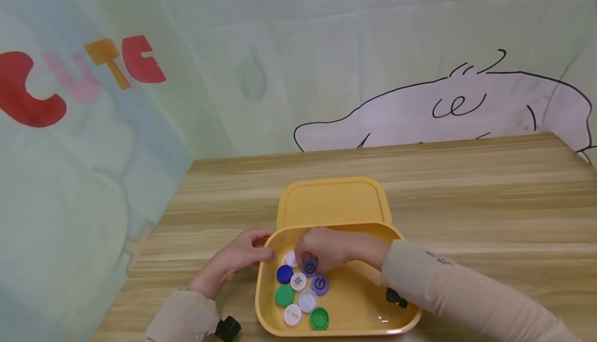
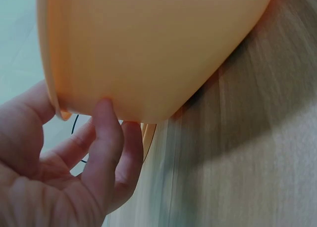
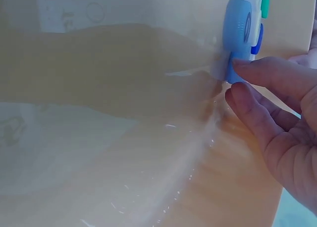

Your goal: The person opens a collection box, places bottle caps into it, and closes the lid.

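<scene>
A yellow plastic box (image 1: 368, 300) holds several bottle caps gathered at its left side. My left hand (image 1: 242, 256) grips the box at its far left corner; in the left wrist view the fingers (image 2: 105, 133) press its outer wall, the thumb near the rim. Inside the box, my right hand (image 1: 328, 248) pinches a purple bottle cap (image 1: 310, 267) at its edge, and the right wrist view has the thumb on that cap (image 3: 237, 74). Around it lie another purple cap (image 1: 320, 284), a dark blue cap (image 1: 285, 274), white caps (image 1: 298, 281) and green caps (image 1: 284, 296).
The yellow lid (image 1: 333, 202) lies flat on the wooden table (image 1: 224, 191) just behind the box. A printed cloth backdrop (image 1: 280, 72) rises at the table's back and left edges. Black wrist cameras (image 1: 227, 328) sit below both sleeves.
</scene>
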The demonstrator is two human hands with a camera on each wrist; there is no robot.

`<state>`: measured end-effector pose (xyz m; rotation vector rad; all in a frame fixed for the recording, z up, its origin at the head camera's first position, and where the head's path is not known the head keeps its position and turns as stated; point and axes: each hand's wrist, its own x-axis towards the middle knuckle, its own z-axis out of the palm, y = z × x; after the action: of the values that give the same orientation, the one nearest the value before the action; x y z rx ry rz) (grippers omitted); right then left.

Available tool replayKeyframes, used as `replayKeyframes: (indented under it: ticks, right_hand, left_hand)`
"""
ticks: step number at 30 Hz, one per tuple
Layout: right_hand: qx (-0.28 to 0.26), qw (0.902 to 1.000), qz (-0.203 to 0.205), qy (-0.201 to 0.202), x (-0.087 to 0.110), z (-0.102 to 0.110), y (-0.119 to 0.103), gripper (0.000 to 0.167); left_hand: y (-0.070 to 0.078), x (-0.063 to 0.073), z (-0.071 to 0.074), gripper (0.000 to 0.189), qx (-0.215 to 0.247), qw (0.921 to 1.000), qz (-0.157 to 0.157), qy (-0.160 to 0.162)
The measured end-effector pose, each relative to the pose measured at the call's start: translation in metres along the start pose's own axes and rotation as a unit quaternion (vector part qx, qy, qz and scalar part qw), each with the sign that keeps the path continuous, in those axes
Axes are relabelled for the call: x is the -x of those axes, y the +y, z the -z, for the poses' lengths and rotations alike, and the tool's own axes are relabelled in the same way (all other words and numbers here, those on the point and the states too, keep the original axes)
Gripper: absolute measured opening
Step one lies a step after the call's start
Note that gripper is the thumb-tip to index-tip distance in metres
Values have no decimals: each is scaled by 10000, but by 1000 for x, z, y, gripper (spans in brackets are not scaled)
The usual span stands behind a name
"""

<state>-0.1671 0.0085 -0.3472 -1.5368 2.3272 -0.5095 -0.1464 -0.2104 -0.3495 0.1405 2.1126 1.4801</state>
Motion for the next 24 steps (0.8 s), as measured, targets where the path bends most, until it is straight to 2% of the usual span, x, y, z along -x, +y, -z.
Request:
replayKeyframes:
  ticks: [14,24]
  right_hand:
    - [-209,9995,-229,-37,7,15,-3,18]
    - [-168,9998,-101,-97,15,36,-11,17]
  left_hand:
    - [4,1,0,57,10,10000,8,17]
    - [1,1,0,55,54,10000,-35,-43]
